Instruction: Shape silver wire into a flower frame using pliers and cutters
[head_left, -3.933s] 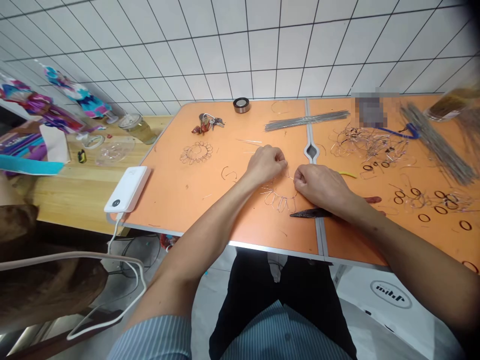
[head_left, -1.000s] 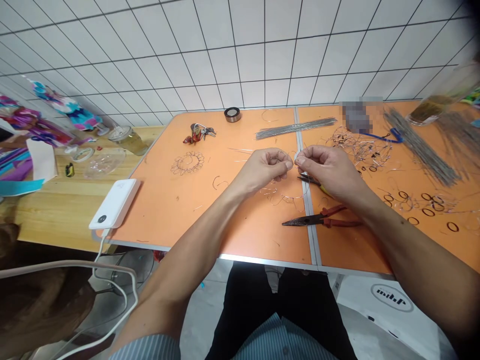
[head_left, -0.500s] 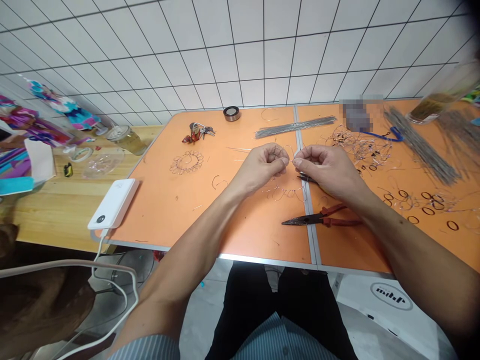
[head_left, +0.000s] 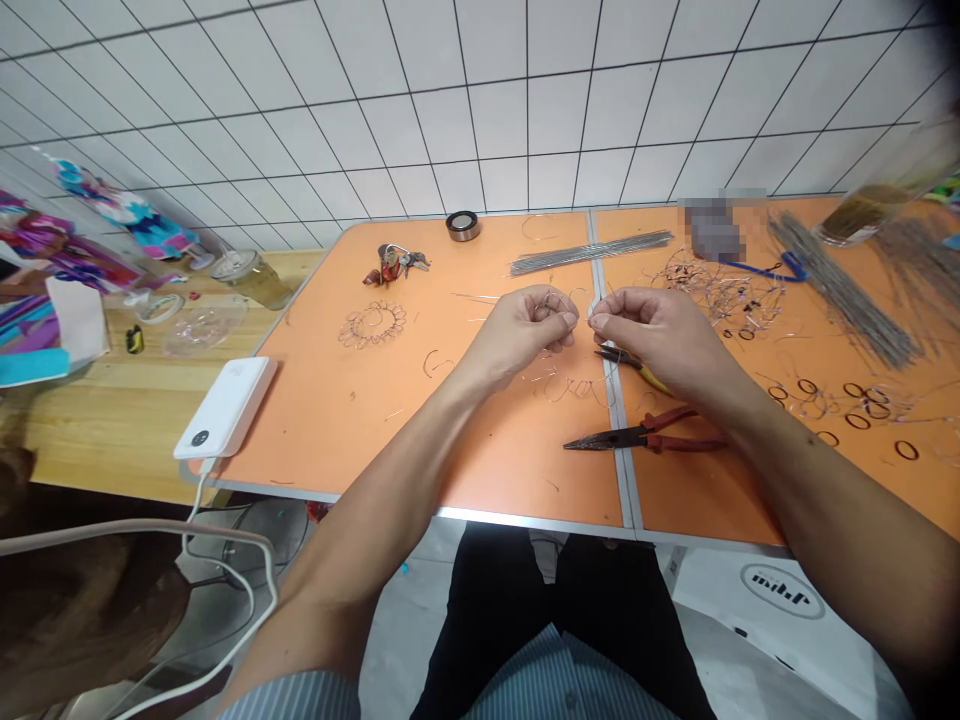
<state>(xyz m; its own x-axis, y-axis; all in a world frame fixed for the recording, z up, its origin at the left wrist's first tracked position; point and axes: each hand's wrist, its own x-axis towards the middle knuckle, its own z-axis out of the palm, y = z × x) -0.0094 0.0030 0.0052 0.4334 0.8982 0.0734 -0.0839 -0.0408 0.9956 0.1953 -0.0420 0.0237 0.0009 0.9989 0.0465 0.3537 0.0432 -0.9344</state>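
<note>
Over the middle of the orange table (head_left: 315, 420), my left hand (head_left: 536, 325) pinches a thin wire whose loops show around its fingers. Close on its right, my right hand (head_left: 645, 330) is closed at the fingertips on the same fine wire, as far as I can tell. A looped length of thin wire (head_left: 577, 388) shows below the hands. Yellow-handled pliers (head_left: 622, 358) lie partly under my right hand. Red-handled long-nose pliers (head_left: 630, 438) lie nearer the front edge. A flower-like wire ring (head_left: 373, 325) rests at the left.
Keys (head_left: 396, 264), a tape roll (head_left: 463, 226) and straight wires (head_left: 592, 253) lie towards the wall. Tangled wire (head_left: 720, 290), dark rings (head_left: 856, 422) and a wire bundle (head_left: 847, 295) are at the right. A white power bank (head_left: 227, 408) sits at the left edge.
My right hand has shifted very slightly right, and more of the yellow-handled pliers shows beneath it. My left hand stays nearly in place.
</note>
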